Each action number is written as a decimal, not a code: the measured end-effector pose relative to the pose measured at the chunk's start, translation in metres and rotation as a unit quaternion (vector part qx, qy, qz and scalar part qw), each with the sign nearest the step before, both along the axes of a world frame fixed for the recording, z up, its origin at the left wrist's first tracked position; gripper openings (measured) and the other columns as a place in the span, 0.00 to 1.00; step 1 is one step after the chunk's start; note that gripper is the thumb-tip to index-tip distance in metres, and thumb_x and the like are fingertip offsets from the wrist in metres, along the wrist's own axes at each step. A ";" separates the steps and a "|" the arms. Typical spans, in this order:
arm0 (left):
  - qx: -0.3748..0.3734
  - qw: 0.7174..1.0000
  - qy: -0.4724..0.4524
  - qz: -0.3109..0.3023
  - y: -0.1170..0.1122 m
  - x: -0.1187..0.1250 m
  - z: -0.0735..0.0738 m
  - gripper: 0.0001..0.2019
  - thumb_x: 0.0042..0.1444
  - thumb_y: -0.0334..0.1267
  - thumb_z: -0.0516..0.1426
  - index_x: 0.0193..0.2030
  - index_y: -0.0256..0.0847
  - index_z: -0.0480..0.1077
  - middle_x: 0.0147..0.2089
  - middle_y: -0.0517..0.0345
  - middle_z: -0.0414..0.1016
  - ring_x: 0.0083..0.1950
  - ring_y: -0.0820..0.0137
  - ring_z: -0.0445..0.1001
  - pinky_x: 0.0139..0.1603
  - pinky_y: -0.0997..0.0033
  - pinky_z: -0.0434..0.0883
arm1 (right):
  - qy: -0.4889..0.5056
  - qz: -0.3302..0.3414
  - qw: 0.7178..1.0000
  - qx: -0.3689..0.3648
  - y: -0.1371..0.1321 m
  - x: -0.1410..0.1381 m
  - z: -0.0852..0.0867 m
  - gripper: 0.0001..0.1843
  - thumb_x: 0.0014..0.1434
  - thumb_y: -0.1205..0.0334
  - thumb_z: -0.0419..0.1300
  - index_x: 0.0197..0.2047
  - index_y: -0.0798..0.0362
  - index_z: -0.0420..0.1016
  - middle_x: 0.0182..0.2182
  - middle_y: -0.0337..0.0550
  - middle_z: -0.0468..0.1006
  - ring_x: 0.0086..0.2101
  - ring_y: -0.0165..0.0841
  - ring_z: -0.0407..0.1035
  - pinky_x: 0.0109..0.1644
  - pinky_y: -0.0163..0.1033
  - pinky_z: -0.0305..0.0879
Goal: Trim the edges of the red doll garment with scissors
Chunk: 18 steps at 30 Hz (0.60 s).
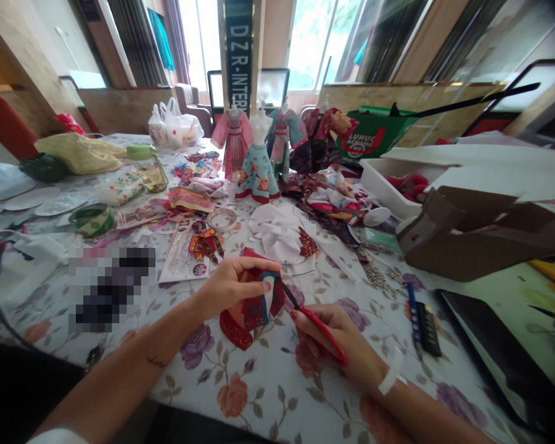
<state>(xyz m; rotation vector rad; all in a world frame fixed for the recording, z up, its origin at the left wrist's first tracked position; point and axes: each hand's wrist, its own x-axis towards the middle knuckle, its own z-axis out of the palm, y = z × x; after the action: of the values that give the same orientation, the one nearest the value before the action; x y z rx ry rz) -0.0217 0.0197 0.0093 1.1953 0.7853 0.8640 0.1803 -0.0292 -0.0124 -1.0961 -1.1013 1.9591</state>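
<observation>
Evidently, the left grip pinches the red-and-blue fabric just left of the scissors, whose long axis slants toward it from the right grip, curled around them.

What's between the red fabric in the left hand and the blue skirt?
Head view: beyond the left hand and red fabric, a crumpled white cloth lies before the blue skirt.
</observation>
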 end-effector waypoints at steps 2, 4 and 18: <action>0.001 1.000 0.005 -0.010 0.001 -0.001 0.000 0.16 0.48 0.33 0.63 0.46 0.38 0.75 0.30 0.60 0.74 0.27 0.80 0.67 0.28 0.82 0.64 | -0.005 0.005 1.000 0.001 0.000 0.001 0.000 0.25 0.46 0.47 0.67 0.14 0.54 0.61 0.08 0.32 0.59 0.12 0.27 0.59 0.18 0.33 0.58; 0.000 1.000 0.009 -0.020 0.002 -0.002 0.001 0.16 0.48 0.33 0.63 0.46 0.37 0.75 0.31 0.59 0.74 0.28 0.80 0.67 0.28 0.82 0.64 | -0.013 0.007 1.000 0.007 0.001 0.001 0.000 0.25 0.46 0.47 0.67 0.14 0.55 0.62 0.08 0.32 0.59 0.12 0.27 0.59 0.18 0.33 0.58; 0.015 0.999 0.044 -0.022 0.003 -0.003 0.004 0.17 0.45 0.31 0.63 0.45 0.34 0.76 0.26 0.61 0.67 0.25 0.81 0.59 0.24 0.82 0.56 | -0.001 0.020 1.000 0.014 0.000 0.002 0.000 0.25 0.48 0.48 0.66 0.14 0.55 0.61 0.08 0.33 0.59 0.13 0.27 0.59 0.19 0.33 0.59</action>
<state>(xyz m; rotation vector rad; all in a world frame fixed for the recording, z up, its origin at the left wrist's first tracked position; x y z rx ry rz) -0.0244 0.0223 0.0132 1.2790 0.8169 0.7934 0.1824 -0.0292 -0.0126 -1.0689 -1.1570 1.9670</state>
